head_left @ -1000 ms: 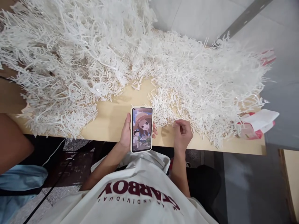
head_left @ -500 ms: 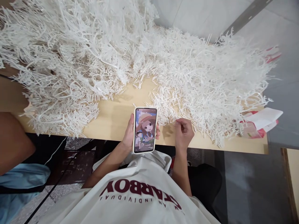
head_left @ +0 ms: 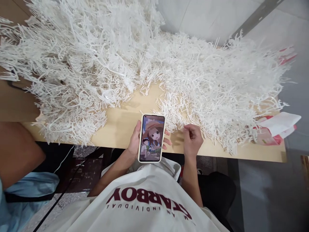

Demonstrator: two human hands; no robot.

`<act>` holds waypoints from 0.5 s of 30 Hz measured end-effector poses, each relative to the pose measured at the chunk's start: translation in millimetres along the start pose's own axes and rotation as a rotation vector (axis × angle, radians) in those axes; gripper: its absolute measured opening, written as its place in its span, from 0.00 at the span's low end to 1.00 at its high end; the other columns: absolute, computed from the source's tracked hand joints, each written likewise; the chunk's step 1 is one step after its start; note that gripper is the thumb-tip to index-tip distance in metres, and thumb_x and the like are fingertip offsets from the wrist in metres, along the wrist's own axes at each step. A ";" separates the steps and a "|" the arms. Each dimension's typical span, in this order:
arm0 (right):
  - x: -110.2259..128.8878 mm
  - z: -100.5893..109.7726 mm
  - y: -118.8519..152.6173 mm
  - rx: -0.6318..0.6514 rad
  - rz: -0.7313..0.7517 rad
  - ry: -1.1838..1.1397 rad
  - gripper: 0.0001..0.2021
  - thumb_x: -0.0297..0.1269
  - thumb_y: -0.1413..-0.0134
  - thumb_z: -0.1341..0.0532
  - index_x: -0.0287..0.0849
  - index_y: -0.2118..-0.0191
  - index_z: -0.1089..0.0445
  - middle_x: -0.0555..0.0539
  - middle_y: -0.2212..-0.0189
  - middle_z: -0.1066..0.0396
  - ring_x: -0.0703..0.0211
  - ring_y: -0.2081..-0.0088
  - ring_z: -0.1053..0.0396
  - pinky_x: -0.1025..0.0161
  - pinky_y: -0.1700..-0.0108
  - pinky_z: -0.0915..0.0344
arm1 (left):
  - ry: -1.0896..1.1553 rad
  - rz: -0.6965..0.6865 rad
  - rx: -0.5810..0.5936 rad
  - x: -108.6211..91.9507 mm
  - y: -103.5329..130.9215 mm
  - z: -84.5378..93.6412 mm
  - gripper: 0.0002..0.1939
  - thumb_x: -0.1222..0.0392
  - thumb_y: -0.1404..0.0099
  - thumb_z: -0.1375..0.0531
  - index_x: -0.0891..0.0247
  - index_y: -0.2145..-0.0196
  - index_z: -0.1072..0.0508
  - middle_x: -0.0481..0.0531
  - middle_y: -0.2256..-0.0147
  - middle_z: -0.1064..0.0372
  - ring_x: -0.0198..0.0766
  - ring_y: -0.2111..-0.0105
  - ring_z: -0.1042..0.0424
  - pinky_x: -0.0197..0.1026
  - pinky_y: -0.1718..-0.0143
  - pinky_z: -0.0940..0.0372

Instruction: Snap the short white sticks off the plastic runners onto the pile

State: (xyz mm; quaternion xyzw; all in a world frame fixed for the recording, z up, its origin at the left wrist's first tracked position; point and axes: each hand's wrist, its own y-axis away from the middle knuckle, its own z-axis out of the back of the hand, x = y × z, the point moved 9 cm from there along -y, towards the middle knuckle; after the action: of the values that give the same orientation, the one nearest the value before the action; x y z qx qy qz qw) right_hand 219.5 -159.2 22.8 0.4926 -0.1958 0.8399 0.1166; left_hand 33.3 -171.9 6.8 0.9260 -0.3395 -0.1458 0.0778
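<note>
A phone (head_left: 152, 138) is being held upright in the view at the table's front edge, its lit screen being filled by a cartoon of a large figure in a brimmed hat and a smaller dark-haired figure. The phone's pale case is being clamped by the left hand (head_left: 134, 139), the thumb side being seen along one edge and the fingertips being seen past the other. Just beside it, the right hand (head_left: 193, 141) is being held over the table edge with fingers curled and the thumb and forefinger being brought together; whether anything is being pinched between them cannot be told. Beyond both hands, much of the wooden table (head_left: 120, 124) is being covered by a wide, tangled pile of white strands (head_left: 205, 74), a bare patch being left near the phone. At the table's right end, a pink-and-white packet (head_left: 266, 135) is being partly covered by a white sheet (head_left: 280, 123). Below, a pale shirt (head_left: 145, 212) with dark red lettering is being worn by the phone's holder. At far left, part of another person's bare limb (head_left: 20, 153) is being seen above light-blue cloth (head_left: 36, 184).
</note>
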 end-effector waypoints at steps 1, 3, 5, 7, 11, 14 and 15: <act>-0.4 0.2 0.1 -0.001 -0.002 0.005 0.05 0.30 0.46 0.41 0.43 0.66 0.27 0.50 0.65 0.32 0.63 0.66 0.34 0.65 0.65 0.39 | -0.013 0.008 0.010 0.6 2.9 -0.5 0.41 0.28 0.39 0.52 0.69 0.49 0.29 0.64 0.57 0.26 0.47 0.64 0.24 0.47 0.62 0.30; -1.4 0.5 0.3 -0.001 -0.006 0.013 0.05 0.30 0.45 0.41 0.43 0.66 0.27 0.50 0.65 0.32 0.63 0.65 0.34 0.64 0.65 0.38 | -0.080 0.028 0.039 -0.5 18.2 0.3 0.41 0.27 0.42 0.49 0.69 0.49 0.28 0.63 0.58 0.27 0.45 0.67 0.26 0.44 0.65 0.31; -1.8 0.4 0.4 0.004 -0.003 0.012 0.05 0.29 0.45 0.41 0.44 0.66 0.28 0.50 0.65 0.32 0.63 0.64 0.33 0.64 0.64 0.38 | -0.270 0.062 0.059 -3.4 48.4 7.9 0.38 0.31 0.41 0.46 0.66 0.47 0.30 0.60 0.60 0.27 0.42 0.67 0.27 0.42 0.64 0.32; -1.0 0.1 0.1 0.011 0.009 0.007 0.06 0.29 0.45 0.41 0.44 0.66 0.28 0.49 0.65 0.32 0.62 0.64 0.33 0.64 0.64 0.38 | -0.577 0.243 0.225 9.6 94.5 15.5 0.43 0.39 0.50 0.33 0.55 0.39 0.37 0.56 0.56 0.28 0.45 0.60 0.28 0.46 0.54 0.33; 2.1 -3.9 -1.8 0.047 0.034 0.034 0.06 0.29 0.44 0.42 0.44 0.66 0.28 0.49 0.65 0.31 0.62 0.65 0.33 0.64 0.66 0.37 | -1.070 0.373 -0.106 4.4 175.7 104.9 0.44 0.44 0.49 0.33 0.44 0.36 0.42 0.50 0.37 0.42 0.59 0.36 0.46 0.58 0.34 0.55; 3.0 -7.6 -2.9 0.078 0.035 0.044 0.06 0.29 0.45 0.42 0.44 0.66 0.28 0.49 0.66 0.30 0.62 0.66 0.32 0.64 0.66 0.36 | -1.034 0.262 -0.506 -16.6 207.3 170.1 0.45 0.34 0.49 0.39 0.47 0.35 0.42 0.53 0.45 0.32 0.59 0.43 0.35 0.56 0.42 0.40; 2.8 -8.3 -3.1 0.084 0.031 0.041 0.06 0.30 0.45 0.42 0.44 0.66 0.28 0.48 0.65 0.30 0.62 0.66 0.32 0.64 0.67 0.36 | -1.054 0.264 -0.615 -21.4 213.4 185.5 0.46 0.33 0.50 0.39 0.51 0.37 0.40 0.55 0.48 0.30 0.61 0.47 0.32 0.57 0.47 0.36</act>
State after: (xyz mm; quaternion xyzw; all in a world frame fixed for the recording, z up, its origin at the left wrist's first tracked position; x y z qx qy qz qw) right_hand 212.8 -152.7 22.2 0.4768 -0.1653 0.8589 0.0869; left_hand -171.5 -328.0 -112.0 0.6151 -0.3862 -0.6634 0.1801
